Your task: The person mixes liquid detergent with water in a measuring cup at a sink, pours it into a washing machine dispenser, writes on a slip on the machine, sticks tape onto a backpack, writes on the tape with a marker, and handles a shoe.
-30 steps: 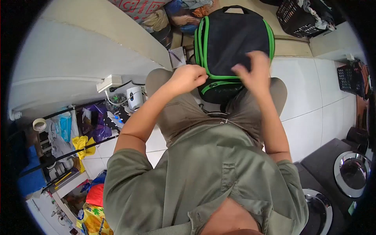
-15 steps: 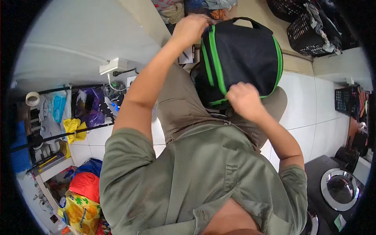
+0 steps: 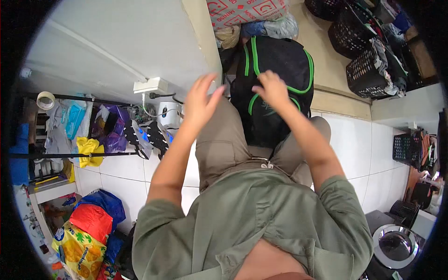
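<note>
A black backpack [image 3: 287, 58] with bright green zipper trim is between my knees, its rounded top flap and lower front pocket facing up toward me. My left hand [image 3: 203, 100] is in the air to the left of the bag, above my thigh. Its fingers and thumb are spread, and nothing is in it. Over the bag's front is my right hand [image 3: 273, 88], slightly blurred, with thumb and fingers apart. Whether its fingertips touch the fabric I cannot tell.
A white power outlet box [image 3: 150, 86] with plugged cords is on the left wall. Beside it stands a rack [image 3: 74, 161] with shoes and bags. Black baskets [image 3: 368, 70] are at the upper right, and a round-doored machine [image 3: 396, 245] at the lower right.
My left hand has left the bag's top edge and moved down and left. My right hand has moved up. The bag sits lower and more upright, with its front pocket now visible.
</note>
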`<state>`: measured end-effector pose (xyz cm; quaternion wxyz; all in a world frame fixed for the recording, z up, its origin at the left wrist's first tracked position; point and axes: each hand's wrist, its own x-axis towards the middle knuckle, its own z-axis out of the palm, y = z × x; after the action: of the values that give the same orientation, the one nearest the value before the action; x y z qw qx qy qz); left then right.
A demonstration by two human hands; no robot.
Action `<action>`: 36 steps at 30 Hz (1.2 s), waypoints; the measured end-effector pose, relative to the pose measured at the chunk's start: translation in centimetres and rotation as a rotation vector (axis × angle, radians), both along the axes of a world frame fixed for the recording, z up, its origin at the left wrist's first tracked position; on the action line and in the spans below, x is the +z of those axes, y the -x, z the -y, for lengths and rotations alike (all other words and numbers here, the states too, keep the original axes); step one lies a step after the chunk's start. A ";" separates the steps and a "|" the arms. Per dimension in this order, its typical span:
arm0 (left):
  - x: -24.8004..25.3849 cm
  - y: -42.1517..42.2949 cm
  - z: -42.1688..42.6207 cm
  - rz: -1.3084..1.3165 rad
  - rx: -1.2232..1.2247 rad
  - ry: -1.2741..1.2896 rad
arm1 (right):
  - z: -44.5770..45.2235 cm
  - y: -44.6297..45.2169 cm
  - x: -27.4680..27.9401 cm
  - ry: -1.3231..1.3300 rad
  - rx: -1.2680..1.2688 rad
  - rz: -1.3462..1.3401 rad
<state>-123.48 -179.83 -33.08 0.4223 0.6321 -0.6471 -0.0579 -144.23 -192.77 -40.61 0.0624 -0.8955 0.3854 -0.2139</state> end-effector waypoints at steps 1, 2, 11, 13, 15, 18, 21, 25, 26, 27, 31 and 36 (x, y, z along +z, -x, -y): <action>-0.5 -1.0 -2.9 -0.071 0.077 -0.063 | -2.4 0.0 -0.4 -0.040 0.011 0.073; -1.4 -2.0 -5.7 -0.142 0.192 -0.169 | -4.5 0.5 -0.8 -0.127 0.078 0.107; -13.6 -10.4 -15.2 -0.529 0.637 -0.742 | -7.6 10.1 -0.6 0.044 -0.566 -0.158; -17.0 -10.4 -11.8 -0.518 0.520 -0.747 | -5.4 11.0 -3.1 -0.095 -0.550 -0.154; -13.0 -7.0 -7.3 -0.755 0.641 -0.874 | -5.1 10.0 -2.6 -0.161 -0.561 -0.288; -11.4 -5.5 -5.7 -0.591 0.605 -0.832 | -5.3 10.0 -2.8 -0.155 -0.572 -0.303; -9.4 -2.6 -4.8 -0.512 0.655 -0.772 | -5.3 9.3 -2.4 -0.161 -0.605 -0.401; -10.3 -0.4 -5.1 -0.304 0.668 -0.574 | -5.5 9.2 -2.7 -0.149 -0.593 -0.403; -9.3 -2.0 -5.5 -0.297 0.671 -0.558 | -5.5 9.7 -3.0 -0.141 -0.592 -0.387; -7.4 -4.4 -6.6 -0.618 0.480 -0.536 | -5.3 10.2 -3.5 -0.133 -0.574 -0.352; -0.1 -20.2 -8.6 -0.287 0.820 0.250 | -4.7 12.9 -5.0 -0.123 -0.551 -0.294; 13.0 -37.6 -10.1 0.277 1.470 0.503 | -4.6 12.9 -5.0 -0.116 -0.571 -0.291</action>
<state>-85.91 -169.68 -20.07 0.3981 0.7846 -0.1037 0.4638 -157.17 -188.19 -45.64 -0.0049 -0.7674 0.6374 -0.0699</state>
